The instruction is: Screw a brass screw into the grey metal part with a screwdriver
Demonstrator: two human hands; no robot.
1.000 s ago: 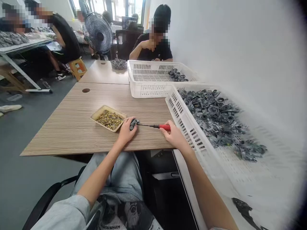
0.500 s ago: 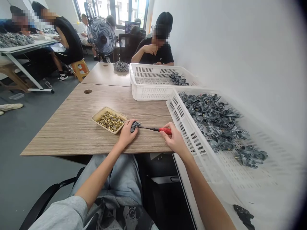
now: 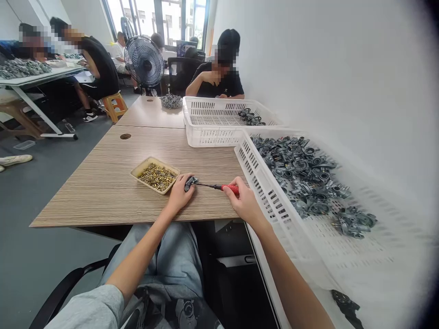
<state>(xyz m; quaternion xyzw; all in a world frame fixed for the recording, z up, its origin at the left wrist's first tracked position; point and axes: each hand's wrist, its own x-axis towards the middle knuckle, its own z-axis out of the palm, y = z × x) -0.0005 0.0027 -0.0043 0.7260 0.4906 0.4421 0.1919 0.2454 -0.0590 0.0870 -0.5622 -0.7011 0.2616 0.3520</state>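
Note:
My left hand [image 3: 180,191] is closed around a small grey metal carburetor [image 3: 190,183], held on the tabletop. In my right hand [image 3: 243,197] is a screwdriver [image 3: 230,188] with a red handle and a long dark shaft. Its shaft points left and its tip meets the right side of the carburetor; the exact contact point is too small to make out. Just left of my left hand stands a cream tray [image 3: 136,175] of small brass-coloured parts [image 3: 156,177].
On my right, a white slotted crate [image 3: 274,210] holds many grey carburetors [image 3: 302,169]. Behind it, another white crate [image 3: 209,137] contains a few more. A bowl of metal parts [image 3: 171,101] sits farther back on the wooden table [image 3: 96,183]. A person [image 3: 219,77] sits opposite.
The view has shifted slightly, so the scene appears a little lower. Both hands keep their grips, and the screwdriver stays against the carburetor.

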